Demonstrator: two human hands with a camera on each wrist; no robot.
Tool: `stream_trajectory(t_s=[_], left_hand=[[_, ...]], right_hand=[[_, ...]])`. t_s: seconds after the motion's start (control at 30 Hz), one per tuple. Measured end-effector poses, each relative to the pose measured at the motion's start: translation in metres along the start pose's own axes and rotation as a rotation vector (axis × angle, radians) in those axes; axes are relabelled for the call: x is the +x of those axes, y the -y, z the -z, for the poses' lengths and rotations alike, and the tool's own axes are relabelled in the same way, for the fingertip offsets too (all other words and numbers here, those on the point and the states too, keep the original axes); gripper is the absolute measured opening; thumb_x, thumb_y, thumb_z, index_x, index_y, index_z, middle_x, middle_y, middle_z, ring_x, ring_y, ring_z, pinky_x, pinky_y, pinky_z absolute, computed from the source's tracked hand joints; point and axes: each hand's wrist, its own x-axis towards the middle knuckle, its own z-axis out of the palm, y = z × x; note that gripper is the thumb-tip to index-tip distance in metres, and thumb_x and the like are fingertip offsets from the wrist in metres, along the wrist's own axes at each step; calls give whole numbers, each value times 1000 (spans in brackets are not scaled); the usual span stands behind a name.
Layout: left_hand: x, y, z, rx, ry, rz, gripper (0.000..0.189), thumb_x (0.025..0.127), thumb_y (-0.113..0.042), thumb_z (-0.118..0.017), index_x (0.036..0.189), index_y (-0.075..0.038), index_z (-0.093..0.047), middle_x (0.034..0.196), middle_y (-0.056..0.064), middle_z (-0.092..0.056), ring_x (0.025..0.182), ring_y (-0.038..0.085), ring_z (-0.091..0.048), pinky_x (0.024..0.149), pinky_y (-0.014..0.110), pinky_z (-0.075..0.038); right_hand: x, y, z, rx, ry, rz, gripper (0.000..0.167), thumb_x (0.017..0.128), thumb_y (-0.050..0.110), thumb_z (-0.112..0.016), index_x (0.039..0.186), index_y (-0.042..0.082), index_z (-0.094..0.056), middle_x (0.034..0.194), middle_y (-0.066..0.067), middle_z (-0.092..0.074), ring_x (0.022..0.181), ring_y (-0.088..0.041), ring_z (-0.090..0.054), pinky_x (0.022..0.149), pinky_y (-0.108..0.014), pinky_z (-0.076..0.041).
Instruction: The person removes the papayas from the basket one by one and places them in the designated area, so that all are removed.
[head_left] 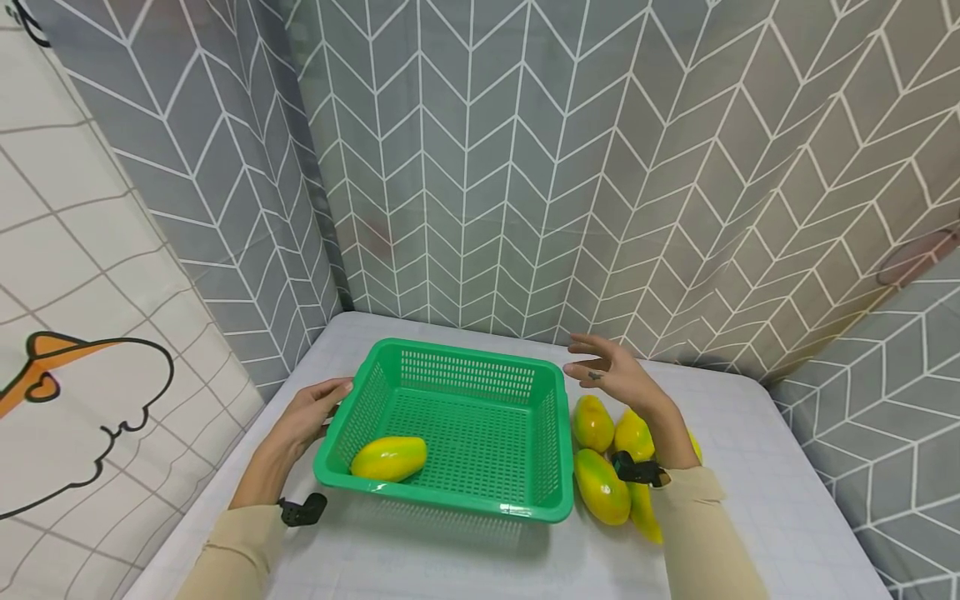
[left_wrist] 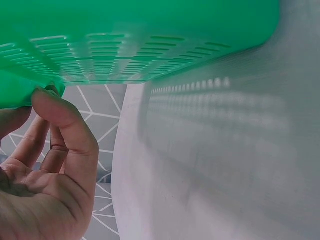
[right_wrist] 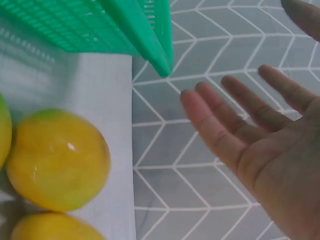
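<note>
A green plastic basket [head_left: 457, 446] with slotted walls spans the middle of the head view, tilted over the white table. One yellow-green mango [head_left: 389, 459] lies in its front left corner. My left hand [head_left: 309, 410] grips the basket's left rim, its thumb and fingers meeting at the edge in the left wrist view. Beside the back right corner, my right hand [head_left: 615, 372] is held with fingers spread, a gap between its fingertips and the basket in the right wrist view. Several more mangoes [head_left: 602, 487] lie right of the basket, partly hidden under my right forearm.
The white table [head_left: 757, 467] carries everything, with the basket's shadow [left_wrist: 215, 110] falling on it. Grey curtains [head_left: 480, 167] with a white chevron pattern hang behind and to the sides. A white grid-lined panel [head_left: 90, 250] with a cartoon print stands at left.
</note>
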Motion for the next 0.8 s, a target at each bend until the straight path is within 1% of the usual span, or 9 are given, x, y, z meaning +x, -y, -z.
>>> stream_trajectory(t_s=[0.17, 0.33, 0.57, 0.8], left_hand=[[0, 0, 0, -3, -4, 2, 63, 109, -46, -58, 155, -4, -52, 104, -13, -70, 88, 3, -69, 78, 24, -64], [0, -1, 0, 0, -6, 4, 63, 109, -47, -58, 156, -5, -52, 106, -12, -70, 89, 4, -69, 79, 24, -64], [0, -1, 0, 8, -8, 9, 63, 108, -48, -58, 155, -5, -52, 106, -11, -70, 90, 6, -68, 80, 24, -64], [-1, -1, 0, 5, -23, 10, 62, 109, -46, -58, 155, -5, -53, 105, -11, -71, 90, 6, -68, 79, 25, -64]], right_hand=[[7, 5, -9, 48, 6, 61, 69, 103, 19, -68, 163, 5, -37, 160, -28, -47, 140, -51, -56, 105, -53, -60], [13, 12, -19, 76, 15, 122, 66, 102, 17, -69, 161, 8, -41, 159, -25, -50, 141, -53, -55, 108, -57, -57], [23, 18, -34, 93, 81, 227, 62, 101, 15, -69, 159, 10, -46, 157, -23, -53, 138, -52, -57, 110, -59, -55], [32, 30, -47, 105, 119, 245, 62, 101, 18, -71, 158, 11, -48, 155, -20, -56, 138, -51, -57, 109, -52, -57]])
